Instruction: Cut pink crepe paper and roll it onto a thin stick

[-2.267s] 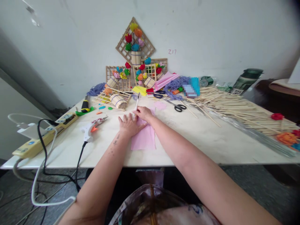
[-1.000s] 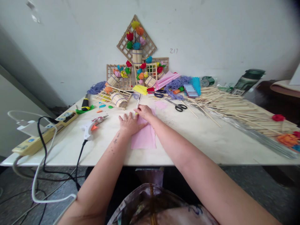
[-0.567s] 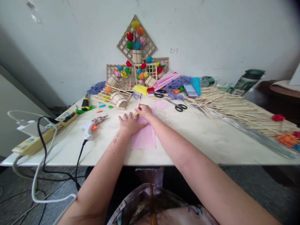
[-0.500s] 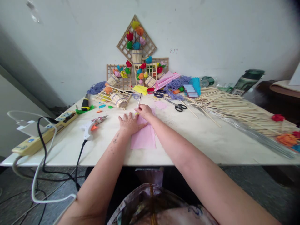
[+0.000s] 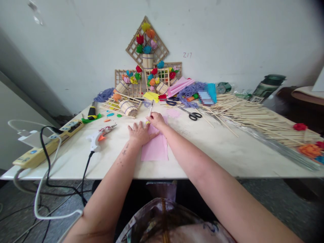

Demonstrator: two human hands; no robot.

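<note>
A sheet of pink paper (image 5: 155, 150) lies flat on the table in front of me. My left hand (image 5: 139, 133) is spread over its left edge, fingers apart and pressing down. Pinched in my right hand (image 5: 156, 120) is a slim white pen (image 5: 151, 108), its upper end pointing away from me and its tip hidden by the fingers. Between the two hands, at the fingertips, a small yellow piece (image 5: 147, 122) rests by the paper's left edge. The right hand partly covers the far part of the sheet.
A glue gun (image 5: 96, 140) and a power strip (image 5: 48, 148) with cables stand at the left. Scissors (image 5: 194, 115) lie right of my hands. Many thin wooden sticks (image 5: 243, 114) cover the right side. Flower baskets on stick lattices (image 5: 128, 107) stand at the back.
</note>
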